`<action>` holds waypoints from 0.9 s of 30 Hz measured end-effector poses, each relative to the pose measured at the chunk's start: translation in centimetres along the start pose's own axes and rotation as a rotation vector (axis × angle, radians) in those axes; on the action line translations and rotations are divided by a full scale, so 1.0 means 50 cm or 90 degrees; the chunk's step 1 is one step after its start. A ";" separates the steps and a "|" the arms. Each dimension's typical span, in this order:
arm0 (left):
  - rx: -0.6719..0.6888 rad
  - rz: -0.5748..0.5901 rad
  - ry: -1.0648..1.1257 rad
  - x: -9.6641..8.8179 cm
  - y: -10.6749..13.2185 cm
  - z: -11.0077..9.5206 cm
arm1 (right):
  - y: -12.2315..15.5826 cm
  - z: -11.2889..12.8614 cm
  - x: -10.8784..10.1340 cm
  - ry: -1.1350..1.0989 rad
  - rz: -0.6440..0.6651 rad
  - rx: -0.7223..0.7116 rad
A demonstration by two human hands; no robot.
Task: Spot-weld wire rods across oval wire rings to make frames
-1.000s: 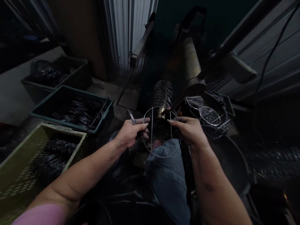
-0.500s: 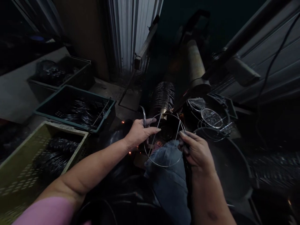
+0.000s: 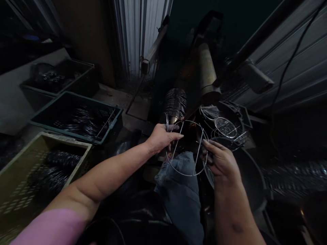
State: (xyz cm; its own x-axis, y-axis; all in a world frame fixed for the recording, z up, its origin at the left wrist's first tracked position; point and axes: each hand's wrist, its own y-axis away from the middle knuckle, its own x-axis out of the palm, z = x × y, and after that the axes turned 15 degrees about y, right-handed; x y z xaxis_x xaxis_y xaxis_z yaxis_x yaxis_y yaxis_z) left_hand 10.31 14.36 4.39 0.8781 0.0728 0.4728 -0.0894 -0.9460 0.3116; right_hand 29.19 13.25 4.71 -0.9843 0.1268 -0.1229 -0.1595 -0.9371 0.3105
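Between my hands, above my knee, is a round wire frame (image 3: pixel 187 175) with two straight wires crossing its ring. My left hand (image 3: pixel 165 137) grips the ring's left side, thumb stretched along it, and a few small wire rings (image 3: pixel 167 121) hang at its fingers. On the opposite side my right hand (image 3: pixel 217 154) pinches the ring's edge between thumb and fingers. The frame's upper edge is close to a brass-coloured metal tip (image 3: pixel 174 120) of the machine. Behind that tip stands a stack of dark wire rings (image 3: pixel 176 101).
On the left are a yellow crate (image 3: pixel 47 137), a green crate (image 3: pixel 107 132) and a dark bin (image 3: pixel 89 66), all holding metal parts. At the right, a large round tub (image 3: pixel 263 190) stands below finished-looking wire frames (image 3: pixel 226 127). A thick cylinder (image 3: pixel 206 68) juts from the machine above.
Both hands and the wire frame have shifted slightly right in view, while the surroundings have slid left. The frame has turned a little, its crossing wires now leaning more to the right.
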 end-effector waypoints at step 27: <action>-0.084 0.025 0.273 -0.229 0.235 0.020 | 0.090 -0.208 0.206 0.453 0.232 -0.259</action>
State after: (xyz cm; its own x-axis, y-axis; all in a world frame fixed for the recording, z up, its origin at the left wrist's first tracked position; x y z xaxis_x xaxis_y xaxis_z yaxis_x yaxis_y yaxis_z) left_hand -0.32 2.11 1.83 0.6010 0.1884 0.7767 -0.2025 -0.9042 0.3761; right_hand 19.12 6.94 -4.96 -0.6670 -0.3059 -0.6793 0.3259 -0.9398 0.1032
